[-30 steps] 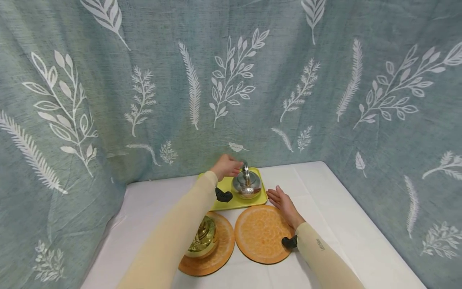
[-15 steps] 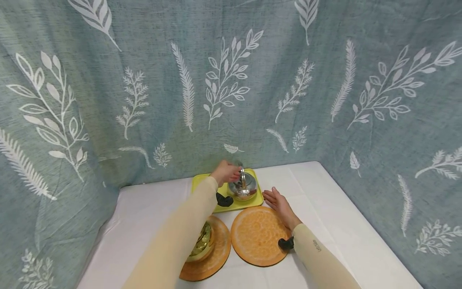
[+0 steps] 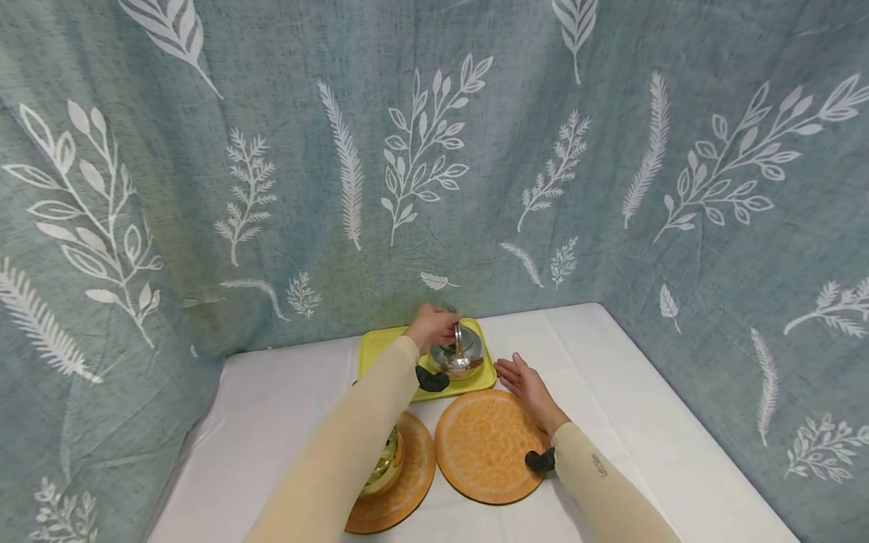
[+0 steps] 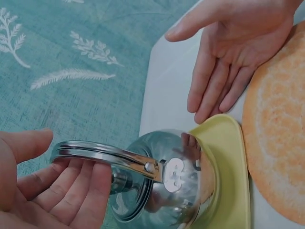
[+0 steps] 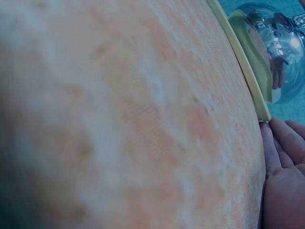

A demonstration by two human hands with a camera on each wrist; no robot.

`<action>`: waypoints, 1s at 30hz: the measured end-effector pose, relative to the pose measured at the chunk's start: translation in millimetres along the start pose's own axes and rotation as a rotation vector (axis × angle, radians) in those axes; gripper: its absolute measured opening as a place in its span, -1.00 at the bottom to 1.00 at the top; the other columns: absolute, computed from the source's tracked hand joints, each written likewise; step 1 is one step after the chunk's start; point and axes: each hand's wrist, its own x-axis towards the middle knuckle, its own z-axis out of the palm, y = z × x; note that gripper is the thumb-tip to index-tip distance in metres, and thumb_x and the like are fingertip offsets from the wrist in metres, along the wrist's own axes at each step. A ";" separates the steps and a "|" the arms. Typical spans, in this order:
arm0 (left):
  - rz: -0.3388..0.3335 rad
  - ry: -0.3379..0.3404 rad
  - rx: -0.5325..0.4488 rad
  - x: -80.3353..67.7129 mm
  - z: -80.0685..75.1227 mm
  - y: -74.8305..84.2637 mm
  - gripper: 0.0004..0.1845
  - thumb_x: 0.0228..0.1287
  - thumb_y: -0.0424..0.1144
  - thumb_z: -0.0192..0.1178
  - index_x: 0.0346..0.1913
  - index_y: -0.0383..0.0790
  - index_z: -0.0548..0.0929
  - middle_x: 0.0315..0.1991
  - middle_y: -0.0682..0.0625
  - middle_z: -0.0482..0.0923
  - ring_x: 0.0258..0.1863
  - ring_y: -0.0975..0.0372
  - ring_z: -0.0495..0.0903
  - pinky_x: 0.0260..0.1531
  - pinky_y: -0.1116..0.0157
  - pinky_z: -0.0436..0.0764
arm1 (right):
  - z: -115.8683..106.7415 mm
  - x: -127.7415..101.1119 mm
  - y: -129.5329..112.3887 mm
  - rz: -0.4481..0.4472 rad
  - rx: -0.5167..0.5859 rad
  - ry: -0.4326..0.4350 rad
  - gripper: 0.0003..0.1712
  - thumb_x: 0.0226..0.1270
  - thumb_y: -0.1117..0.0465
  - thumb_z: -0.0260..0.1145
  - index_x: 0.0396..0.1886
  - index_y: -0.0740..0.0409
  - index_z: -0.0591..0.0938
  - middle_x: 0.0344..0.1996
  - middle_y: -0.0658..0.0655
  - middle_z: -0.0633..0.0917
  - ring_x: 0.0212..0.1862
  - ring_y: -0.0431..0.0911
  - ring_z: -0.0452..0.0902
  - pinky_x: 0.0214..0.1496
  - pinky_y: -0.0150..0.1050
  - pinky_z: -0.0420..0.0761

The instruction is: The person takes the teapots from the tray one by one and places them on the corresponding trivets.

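Note:
A shiny steel kettle (image 3: 462, 356) (image 4: 176, 191) stands on a yellow-green tray (image 3: 380, 345) at the back of the table. My left hand (image 3: 433, 326) is at its upright metal handle (image 4: 105, 157): the fingers (image 4: 76, 191) curl round the handle from behind, and the thumb sits a little apart above it. The kettle rests on the tray. My right hand (image 3: 528, 383) (image 4: 228, 62) lies flat with straight fingers on the white cloth, by the tray's right corner (image 5: 243, 57) and the far edge of an orange round mat (image 3: 485, 445).
A gold pot (image 3: 383, 461) sits on a second orange mat (image 3: 407, 490) at the near left, partly hidden by my left forearm. A leaf-patterned curtain (image 3: 434, 151) closes off the back and sides. The white table (image 3: 645, 392) extends to the right.
My left hand has shifted slightly right, from beside the kettle's handle to round it. The kettle stays on the tray. The right hand has hardly moved.

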 end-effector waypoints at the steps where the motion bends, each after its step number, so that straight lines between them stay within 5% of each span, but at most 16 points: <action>1: 0.004 -0.002 -0.001 0.2 0.2 0.1 -0.59 0.65 -0.30 0.26 0.34 -0.56 0.59 0.12 -0.35 0.71 -0.12 0.09 0.75 0.15 0.09 0.75 | -0.1 0.5 0.1 0.000 0.006 -0.002 0.03 0.80 -0.36 -0.17 0.65 0.53 0.21 0.60 0.49 0.28 0.64 0.27 0.17 0.68 0.08 0.20; 24: 0.045 0.076 -0.006 -4.2 6.3 -4.3 -0.74 0.64 -0.39 0.23 0.20 -0.50 0.71 -0.15 -0.17 0.75 -0.33 0.20 0.70 0.08 0.09 0.78 | -0.6 1.5 0.6 0.012 -0.011 0.012 0.08 0.76 -0.42 -0.17 0.65 0.52 0.24 0.59 0.47 0.32 0.63 0.25 0.21 0.67 0.08 0.22; 30: 0.045 0.071 -0.046 -6.3 6.9 -4.8 -0.75 0.63 -0.41 0.23 0.19 -0.51 0.71 -0.06 -0.23 0.78 -0.27 0.17 0.74 0.09 0.10 0.78 | -1.1 3.3 1.4 0.016 -0.005 0.016 0.09 0.74 -0.44 -0.15 0.65 0.51 0.24 0.59 0.47 0.32 0.63 0.25 0.21 0.67 0.08 0.22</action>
